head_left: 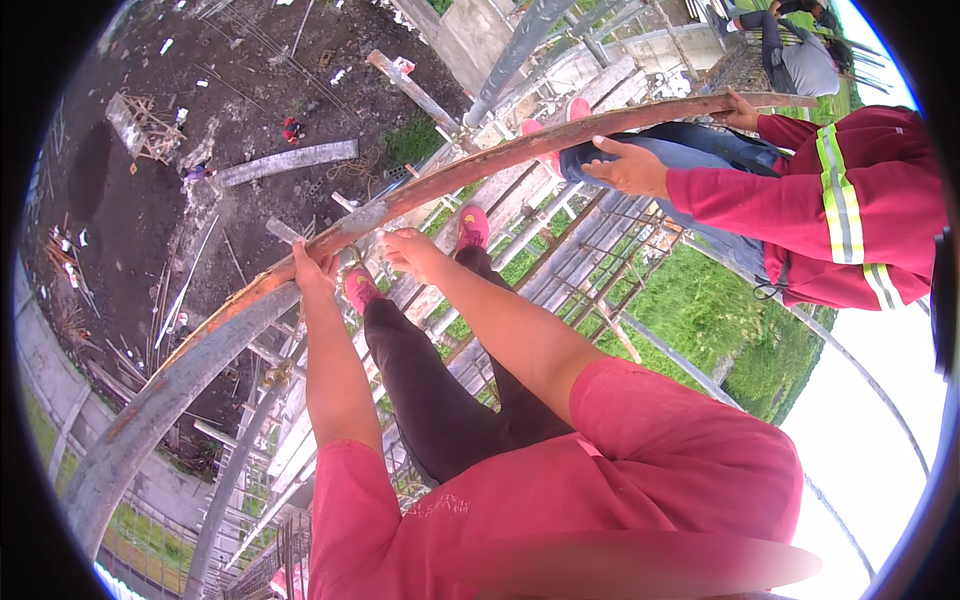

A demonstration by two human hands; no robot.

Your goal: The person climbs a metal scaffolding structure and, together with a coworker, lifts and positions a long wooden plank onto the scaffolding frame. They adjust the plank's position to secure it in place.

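A long, narrow wooden plank (470, 166) runs from the lower left to the upper right, curved by the lens. My left hand (316, 270) is closed round its near edge, where it passes above a grey metal pipe (170, 392). Just right of there, my right hand (414, 254) is close under the plank, fingers loosely apart; I see nothing held in it. At the plank's right end a co-worker in a dark red jacket (715, 200) grips it with one hand (740, 110). Their other hand (632, 166) is spread beside it.
My feet in pink shoes (472, 228) stand on scaffold boards high above muddy ground (250, 60). Metal poles (515, 55) and a rebar cage (620, 270) surround me. Another person (805, 65) crouches at the upper right. Small figures and lumber lie far below.
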